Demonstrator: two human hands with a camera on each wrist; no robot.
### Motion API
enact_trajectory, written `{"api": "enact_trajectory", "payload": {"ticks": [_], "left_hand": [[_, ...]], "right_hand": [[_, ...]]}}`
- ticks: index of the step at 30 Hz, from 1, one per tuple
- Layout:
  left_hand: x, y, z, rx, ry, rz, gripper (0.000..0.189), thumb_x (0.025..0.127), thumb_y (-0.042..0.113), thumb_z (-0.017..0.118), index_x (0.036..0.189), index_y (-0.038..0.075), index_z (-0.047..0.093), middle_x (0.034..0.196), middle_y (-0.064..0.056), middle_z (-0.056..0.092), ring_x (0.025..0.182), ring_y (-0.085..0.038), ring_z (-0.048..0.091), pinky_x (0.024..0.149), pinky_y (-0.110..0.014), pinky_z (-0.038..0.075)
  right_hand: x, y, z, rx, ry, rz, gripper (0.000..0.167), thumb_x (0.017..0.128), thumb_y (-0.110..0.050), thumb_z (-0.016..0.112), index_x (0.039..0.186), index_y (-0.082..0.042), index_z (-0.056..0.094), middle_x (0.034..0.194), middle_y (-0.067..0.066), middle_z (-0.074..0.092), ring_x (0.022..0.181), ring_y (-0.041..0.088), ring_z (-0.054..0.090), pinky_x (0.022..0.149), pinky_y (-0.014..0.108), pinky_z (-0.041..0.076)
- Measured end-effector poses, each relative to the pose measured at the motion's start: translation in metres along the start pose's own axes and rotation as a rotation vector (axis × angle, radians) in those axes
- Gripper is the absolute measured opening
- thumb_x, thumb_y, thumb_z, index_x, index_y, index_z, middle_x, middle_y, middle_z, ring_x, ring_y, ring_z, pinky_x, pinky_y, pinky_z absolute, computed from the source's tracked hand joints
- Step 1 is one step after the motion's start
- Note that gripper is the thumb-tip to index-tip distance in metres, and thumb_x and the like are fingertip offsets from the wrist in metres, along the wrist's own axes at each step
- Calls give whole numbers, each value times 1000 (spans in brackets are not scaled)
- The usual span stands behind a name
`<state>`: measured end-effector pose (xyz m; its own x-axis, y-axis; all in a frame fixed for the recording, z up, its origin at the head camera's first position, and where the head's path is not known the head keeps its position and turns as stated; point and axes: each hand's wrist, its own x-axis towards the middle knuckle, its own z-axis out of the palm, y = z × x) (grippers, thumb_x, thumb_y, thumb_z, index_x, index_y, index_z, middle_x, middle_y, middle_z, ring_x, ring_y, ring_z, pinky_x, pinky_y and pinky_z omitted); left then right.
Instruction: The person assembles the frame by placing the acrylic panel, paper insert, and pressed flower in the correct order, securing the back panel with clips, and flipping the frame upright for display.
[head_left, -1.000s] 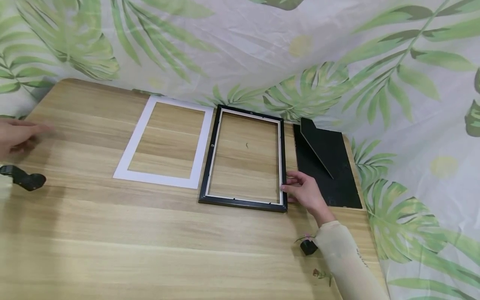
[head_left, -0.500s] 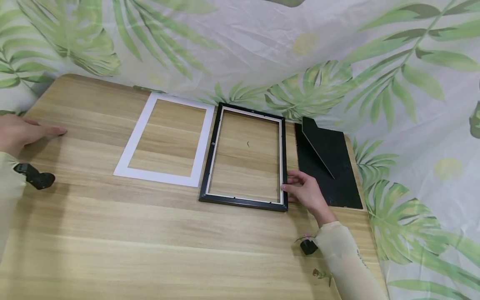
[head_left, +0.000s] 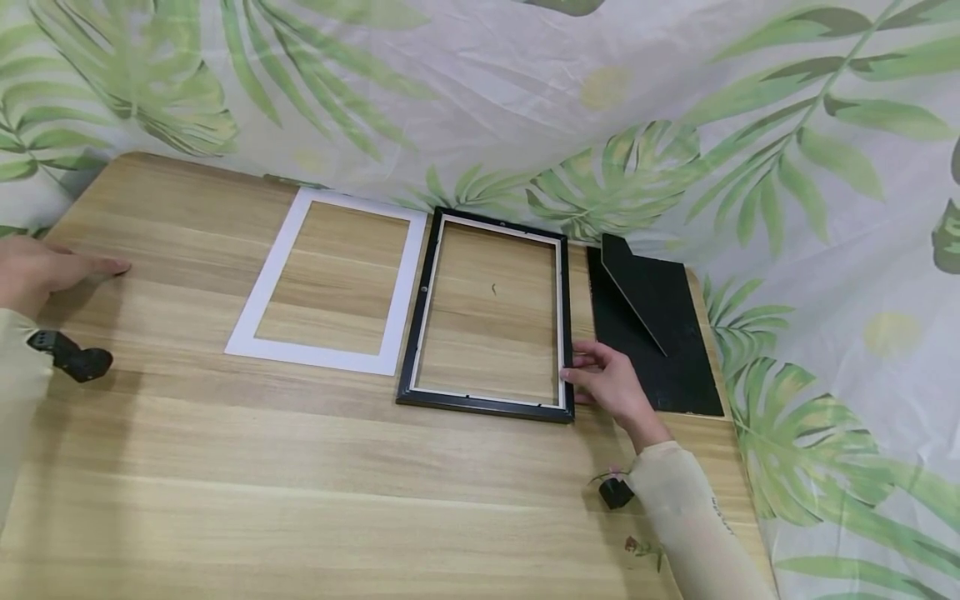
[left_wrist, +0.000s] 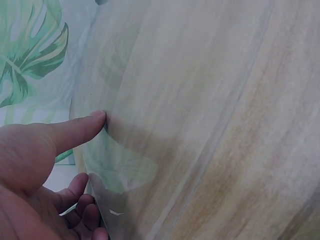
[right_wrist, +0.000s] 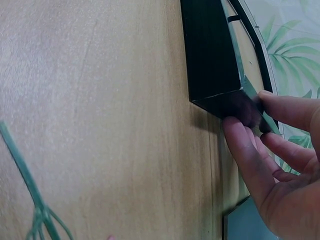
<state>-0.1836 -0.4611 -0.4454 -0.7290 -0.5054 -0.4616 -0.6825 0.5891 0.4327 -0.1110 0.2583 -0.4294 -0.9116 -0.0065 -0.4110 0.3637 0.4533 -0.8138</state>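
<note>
My left hand (head_left: 33,271) is at the table's left side. In the left wrist view its thumb lies over the edge of a clear, reflective sheet (left_wrist: 165,90), and its other fingers curl at and below that edge. In the head view the sheet hardly shows. My right hand (head_left: 611,383) grips the right rail of a black picture frame (head_left: 483,406), thumb on the inner side and fingers outside. White lining runs around the frame's opening, with small dark tabs along it. Seen from the right wrist, the frame's corner (right_wrist: 212,55) stands close by the fingertips.
Left of the frame lies a white mat (head_left: 315,360) with a rectangular opening. To its right is a black backing board (head_left: 686,333) with a raised stand leg (head_left: 630,287). A small flower sprig (head_left: 641,547) lies by the right sleeve. A leaf-print cloth (head_left: 487,92) hangs behind the table.
My left hand has moved a little to the right and come to rest at the table's left side. My right hand still grips the frame in the same place.
</note>
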Motion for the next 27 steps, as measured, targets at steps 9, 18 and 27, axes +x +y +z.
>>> {"api": "enact_trajectory", "payload": {"ticks": [9,18,27], "left_hand": [[-10,-2,0,16,-32,88,127,83,75,58,147,-23,9,155,-42,6,140,-56,18,115,-60,21],[-6,10,0,259,-54,194,144,80,83,50,137,-25,-27,144,-55,-12,135,-65,2,114,-68,8],[-10,12,-2,261,-63,162,145,80,83,50,136,-27,-26,142,-56,-9,134,-63,9,114,-65,14]], "right_hand": [[1,1,-1,1,-5,-5,55,90,-6,76,140,-4,54,124,20,55,94,21,63,77,43,60],[0,1,-2,18,-5,-23,55,90,-4,75,140,-2,54,123,20,54,94,20,63,75,42,61],[-1,0,-2,20,-10,-27,55,90,-4,75,140,-2,54,123,20,54,96,21,62,75,42,61]]}}
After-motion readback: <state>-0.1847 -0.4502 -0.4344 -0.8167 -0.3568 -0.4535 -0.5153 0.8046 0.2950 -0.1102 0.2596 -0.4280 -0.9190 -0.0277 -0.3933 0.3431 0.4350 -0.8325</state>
